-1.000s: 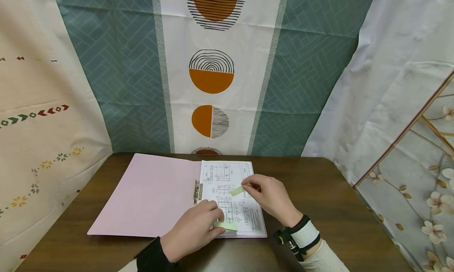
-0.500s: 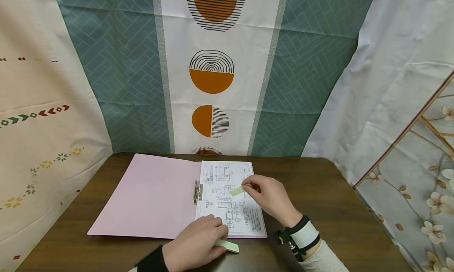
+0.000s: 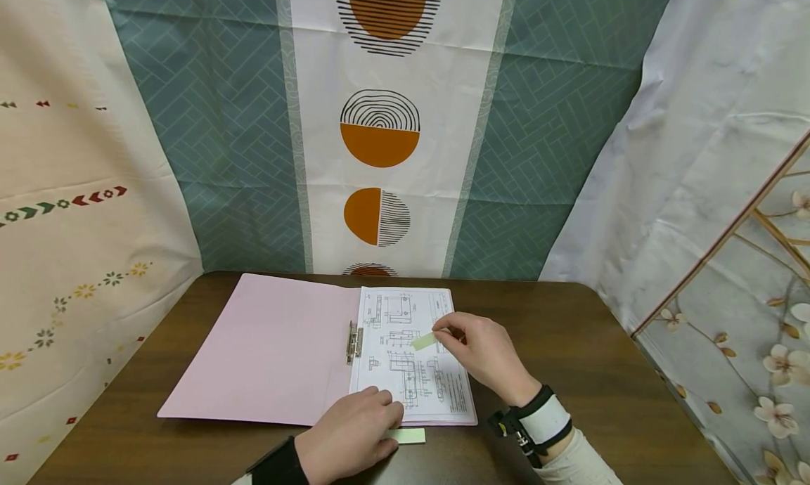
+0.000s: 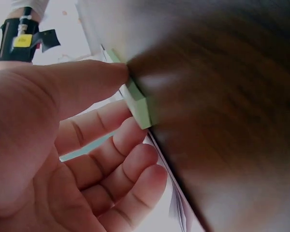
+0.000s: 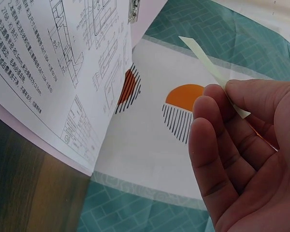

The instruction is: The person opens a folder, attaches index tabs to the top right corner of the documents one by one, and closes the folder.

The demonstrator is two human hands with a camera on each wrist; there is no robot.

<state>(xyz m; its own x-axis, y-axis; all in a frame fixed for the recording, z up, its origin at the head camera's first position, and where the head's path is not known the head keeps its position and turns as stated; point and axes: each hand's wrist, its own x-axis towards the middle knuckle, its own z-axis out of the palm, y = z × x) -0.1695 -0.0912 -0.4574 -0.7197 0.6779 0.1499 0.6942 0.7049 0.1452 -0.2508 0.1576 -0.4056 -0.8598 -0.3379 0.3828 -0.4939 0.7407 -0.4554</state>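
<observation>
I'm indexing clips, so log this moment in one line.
left hand: pinches green pad | right hand: pinches green strip | pink folder: open

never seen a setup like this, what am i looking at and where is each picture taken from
No machine: just a person's bare left hand and right hand. The wide pictures come from a head camera, looking down; the close ones from a camera on each wrist. On the table lies an open pink folder with a printed sheet. The left hand has its grip on a green pad beside the folder's near edge; the right pinches a pale strip.
</observation>
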